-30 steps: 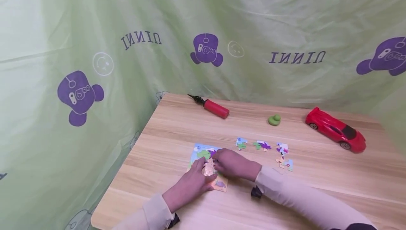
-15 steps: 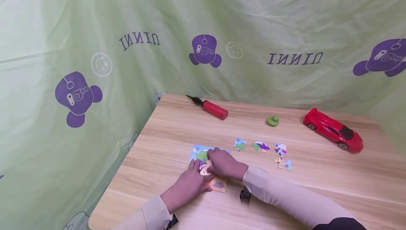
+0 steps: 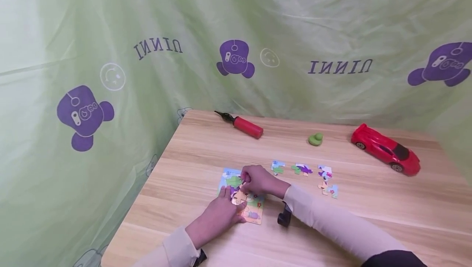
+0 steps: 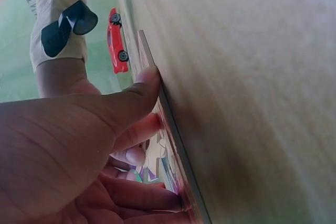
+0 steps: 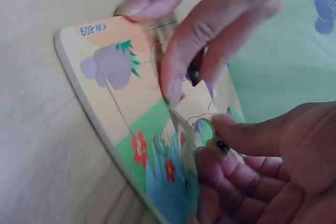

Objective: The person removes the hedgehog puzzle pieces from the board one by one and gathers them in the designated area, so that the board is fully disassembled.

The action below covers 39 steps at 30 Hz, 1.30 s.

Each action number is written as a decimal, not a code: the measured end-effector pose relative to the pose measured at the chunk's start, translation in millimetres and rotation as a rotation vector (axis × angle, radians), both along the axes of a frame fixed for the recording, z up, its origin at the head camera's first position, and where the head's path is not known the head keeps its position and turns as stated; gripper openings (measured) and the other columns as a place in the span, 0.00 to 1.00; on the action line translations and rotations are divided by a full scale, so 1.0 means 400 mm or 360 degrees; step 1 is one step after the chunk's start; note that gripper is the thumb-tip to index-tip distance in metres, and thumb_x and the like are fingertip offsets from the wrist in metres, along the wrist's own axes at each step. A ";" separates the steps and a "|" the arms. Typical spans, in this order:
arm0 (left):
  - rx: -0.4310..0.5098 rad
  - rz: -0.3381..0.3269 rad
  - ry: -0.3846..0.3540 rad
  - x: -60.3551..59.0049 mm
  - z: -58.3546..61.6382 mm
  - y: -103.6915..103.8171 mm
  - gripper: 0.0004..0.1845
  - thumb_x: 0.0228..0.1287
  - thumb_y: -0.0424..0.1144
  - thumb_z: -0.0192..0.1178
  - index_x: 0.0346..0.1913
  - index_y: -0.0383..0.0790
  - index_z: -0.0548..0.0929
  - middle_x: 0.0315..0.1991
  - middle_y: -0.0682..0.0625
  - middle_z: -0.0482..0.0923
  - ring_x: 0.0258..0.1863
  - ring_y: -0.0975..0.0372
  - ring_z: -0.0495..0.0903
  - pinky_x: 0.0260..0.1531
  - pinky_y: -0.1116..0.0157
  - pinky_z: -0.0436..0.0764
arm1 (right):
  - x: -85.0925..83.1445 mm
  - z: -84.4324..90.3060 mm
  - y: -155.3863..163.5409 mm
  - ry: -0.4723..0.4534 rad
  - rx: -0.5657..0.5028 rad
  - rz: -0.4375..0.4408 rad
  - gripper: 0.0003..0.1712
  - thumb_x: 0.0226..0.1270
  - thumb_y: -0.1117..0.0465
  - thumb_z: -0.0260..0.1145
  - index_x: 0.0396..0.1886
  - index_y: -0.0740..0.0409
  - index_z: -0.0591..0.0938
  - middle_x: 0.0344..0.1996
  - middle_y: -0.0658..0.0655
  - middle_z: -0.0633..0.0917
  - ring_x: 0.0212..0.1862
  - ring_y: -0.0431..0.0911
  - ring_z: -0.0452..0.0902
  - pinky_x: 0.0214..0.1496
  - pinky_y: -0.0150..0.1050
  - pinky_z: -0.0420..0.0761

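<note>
A jigsaw board (image 3: 255, 216) with a cartoon picture lies on the table, partly covered by both hands. My left hand (image 3: 215, 218) rests on its near left part. In the left wrist view the left thumb (image 4: 149, 77) touches the board's edge, and other fingers lie on the picture side. My right hand (image 3: 259, 180) pinches a jigsaw piece (image 5: 186, 129) between thumb and fingers, tilted over the board's middle. Much of that piece is hidden by the fingers. A left fingertip (image 5: 172, 90) touches the picture beside it.
Loose jigsaw pieces lie right of the board: one with a blue corner (image 3: 278, 166), a green and purple one (image 3: 302, 169), and others (image 3: 330, 191) farther right. Behind them are a red hand pump (image 3: 248, 127), a green toy duck (image 3: 315, 139) and a red toy car (image 3: 386, 149).
My right hand has shifted left over the board and lifted slightly, tilting the jigsaw piece and uncovering more of the board's right side. The left hand stays nearly in place.
</note>
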<state>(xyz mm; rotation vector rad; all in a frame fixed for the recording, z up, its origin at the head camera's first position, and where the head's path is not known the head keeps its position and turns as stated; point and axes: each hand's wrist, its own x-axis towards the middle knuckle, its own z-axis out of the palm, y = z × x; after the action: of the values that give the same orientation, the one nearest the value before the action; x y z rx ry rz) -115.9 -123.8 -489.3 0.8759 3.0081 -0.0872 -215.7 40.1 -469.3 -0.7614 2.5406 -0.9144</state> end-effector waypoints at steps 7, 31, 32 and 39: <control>0.0004 -0.0004 -0.0028 0.005 0.005 -0.003 0.25 0.58 0.64 0.50 0.57 0.60 0.76 0.54 0.22 0.67 0.54 0.33 0.68 0.45 0.53 0.79 | -0.036 0.015 0.110 -0.0058 -0.0102 -0.0036 0.09 0.50 0.63 0.71 0.28 0.54 0.78 0.19 0.48 0.78 0.23 0.41 0.75 0.27 0.34 0.76; 0.0075 0.0010 -0.0159 0.007 0.029 -0.017 0.23 0.60 0.57 0.54 0.58 0.61 0.74 0.58 0.23 0.62 0.57 0.35 0.65 0.48 0.54 0.77 | -0.063 0.032 0.405 0.0033 0.0296 -0.0085 0.03 0.55 0.63 0.68 0.26 0.53 0.80 0.20 0.48 0.77 0.23 0.41 0.70 0.24 0.34 0.72; 0.0068 0.0010 -0.0154 0.008 0.028 -0.016 0.23 0.60 0.57 0.54 0.58 0.61 0.74 0.58 0.23 0.63 0.57 0.36 0.65 0.47 0.55 0.78 | -0.062 0.035 0.405 0.0063 0.0315 -0.0096 0.03 0.55 0.62 0.68 0.26 0.53 0.80 0.20 0.47 0.77 0.23 0.41 0.70 0.25 0.34 0.72; 0.0036 -0.0031 -0.0101 0.009 0.026 -0.017 0.23 0.60 0.57 0.52 0.59 0.60 0.74 0.57 0.23 0.64 0.57 0.36 0.66 0.45 0.55 0.79 | -0.035 0.052 0.351 0.0280 0.0333 -0.0053 0.06 0.56 0.60 0.67 0.23 0.50 0.78 0.19 0.45 0.76 0.23 0.39 0.68 0.26 0.33 0.70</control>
<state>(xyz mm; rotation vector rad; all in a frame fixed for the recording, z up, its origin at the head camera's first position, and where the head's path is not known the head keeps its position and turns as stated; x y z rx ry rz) -112.4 -130.7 -478.8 0.8920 2.9481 -0.0250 -229.7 180.5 -448.4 -0.7667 2.7539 -0.6010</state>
